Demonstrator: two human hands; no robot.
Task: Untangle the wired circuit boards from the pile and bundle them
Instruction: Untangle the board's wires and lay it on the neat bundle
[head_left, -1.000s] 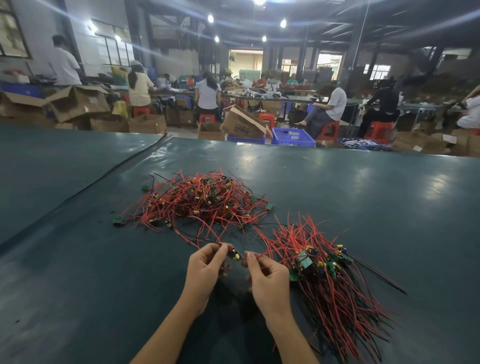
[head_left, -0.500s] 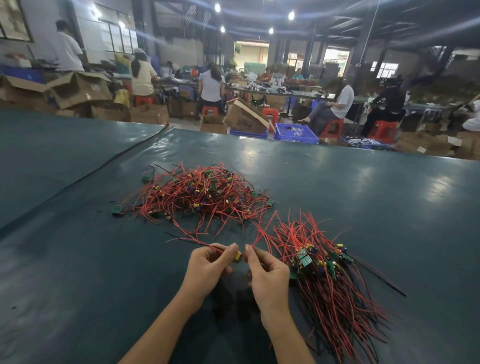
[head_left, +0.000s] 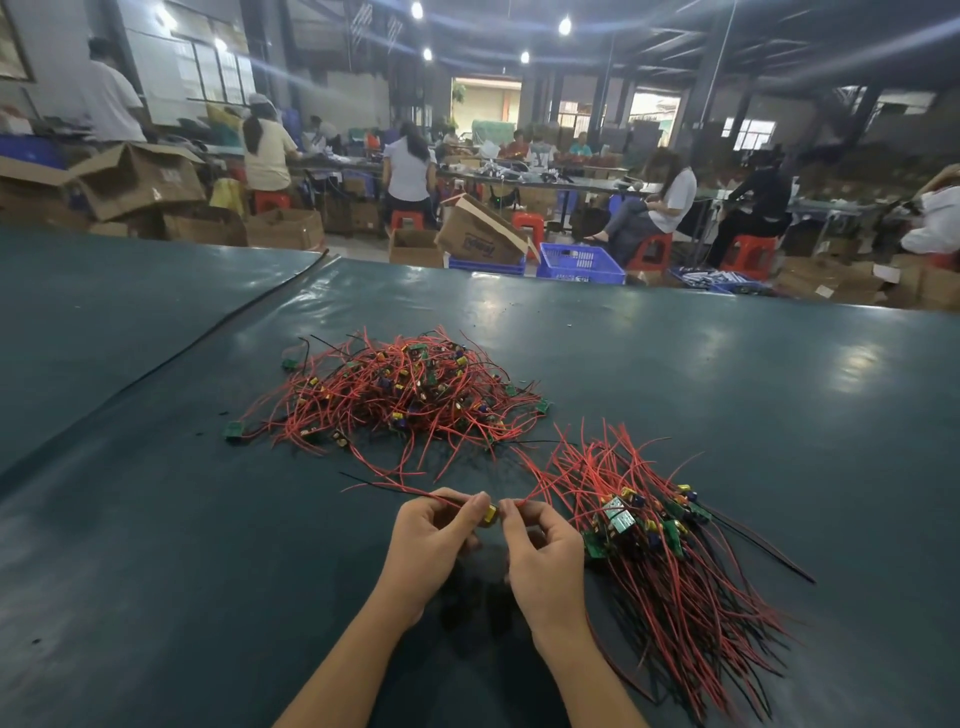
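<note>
A tangled pile (head_left: 400, 400) of small green circuit boards with red and black wires lies on the dark green table (head_left: 727, 415) ahead of me. To the right lies a sorted bundle (head_left: 660, 551), boards together and wires fanned toward me. Between the two, my left hand (head_left: 431, 545) and my right hand (head_left: 540, 556) pinch one small board with a yellow part (head_left: 489, 514). Its red and black wires trail left from my left fingers, and a red wire runs right from my right fingers.
A seam with a black cord (head_left: 218, 332) crosses the table at the left. Beyond the far edge stand cardboard boxes (head_left: 140, 182), a blue crate (head_left: 579, 262), red stools and several seated people at benches.
The single board has come free of the pile and its wires now lie left of my hands. My hands stay close together; the view has shifted slightly down.
</note>
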